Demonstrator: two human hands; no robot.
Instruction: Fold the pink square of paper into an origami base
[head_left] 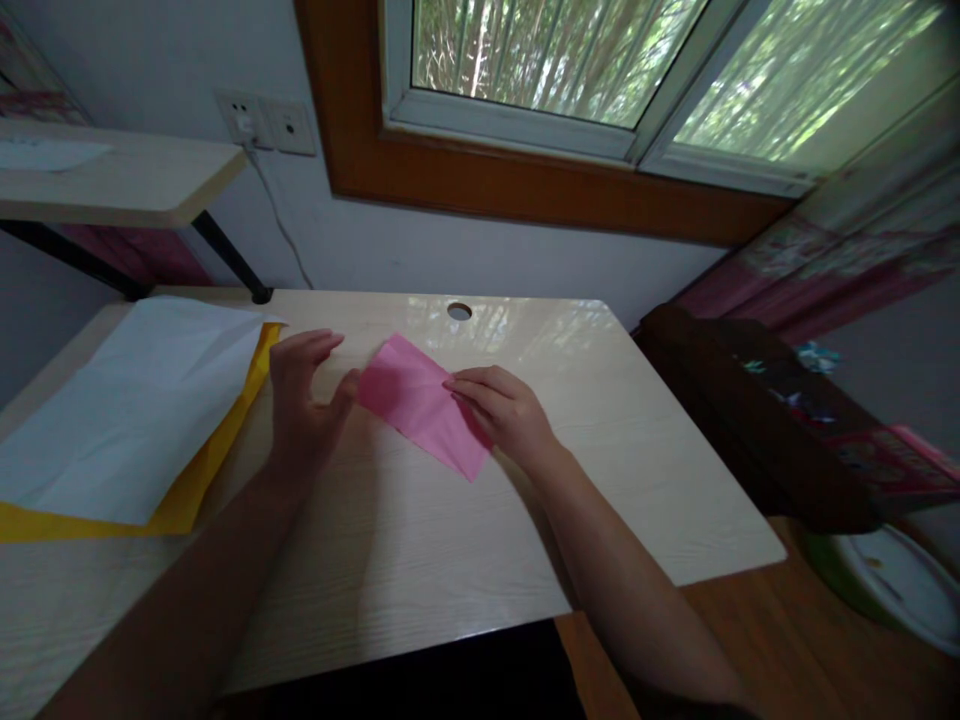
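A pink sheet of paper (420, 405) with crease lines is tilted slightly above the desk, near its middle. My right hand (502, 410) pinches it along its right side between thumb and fingers. To the left, my left hand (309, 395) is open, with thumb and fingers apart. Its thumb tip is close to the paper's left corner; whether it touches I cannot tell. The part of the paper behind my right fingers is hidden.
White paper (135, 400) lies over yellow paper (187, 500) on the desk's (660, 470) left side. A raised shelf (150, 180) stands behind them. The desk has a round cable hole (460, 312) near the wall. Dark wooden furniture (720, 420) stands at the right.
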